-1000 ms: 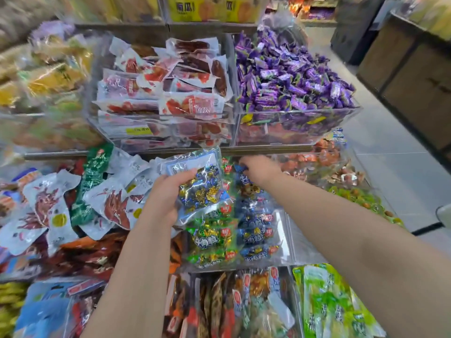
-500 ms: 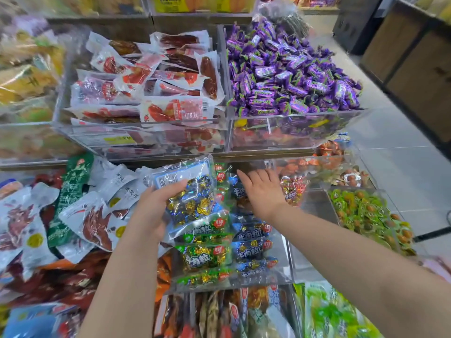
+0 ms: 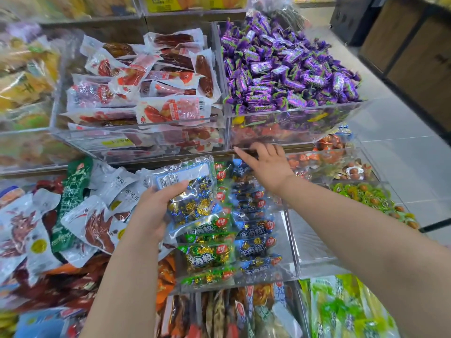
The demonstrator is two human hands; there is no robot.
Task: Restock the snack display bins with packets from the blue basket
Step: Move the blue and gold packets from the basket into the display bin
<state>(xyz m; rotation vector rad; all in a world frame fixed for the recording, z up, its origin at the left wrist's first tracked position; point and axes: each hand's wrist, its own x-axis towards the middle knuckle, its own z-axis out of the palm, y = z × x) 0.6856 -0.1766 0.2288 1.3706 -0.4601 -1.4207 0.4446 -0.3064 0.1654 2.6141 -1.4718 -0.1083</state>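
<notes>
My left hand (image 3: pixel 152 212) grips a clear bag of blue and gold wrapped candies (image 3: pixel 192 196) with a blue label, held over a clear acrylic bin (image 3: pixel 285 272). That bin holds a row of green packets (image 3: pixel 210 254) and a row of blue packets (image 3: pixel 256 247). My right hand (image 3: pixel 267 164) reaches over the back of the bin, fingers spread and fairly straight, holding nothing. The blue basket is not in view.
Upper clear bins hold red-and-white sausage packets (image 3: pixel 156 93) and purple candies (image 3: pixel 288 69). White and green packets (image 3: pixel 73 208) pile at left, green-wrapped snacks (image 3: pixel 371 196) at right, bright green bags (image 3: pixel 341 311) at bottom right. Tiled floor (image 3: pixel 402 152) lies to the right.
My right hand has lifted off the blue packets and moved back toward the shelf edge, fingers spreading. My left hand keeps the candy bag in about the same place.
</notes>
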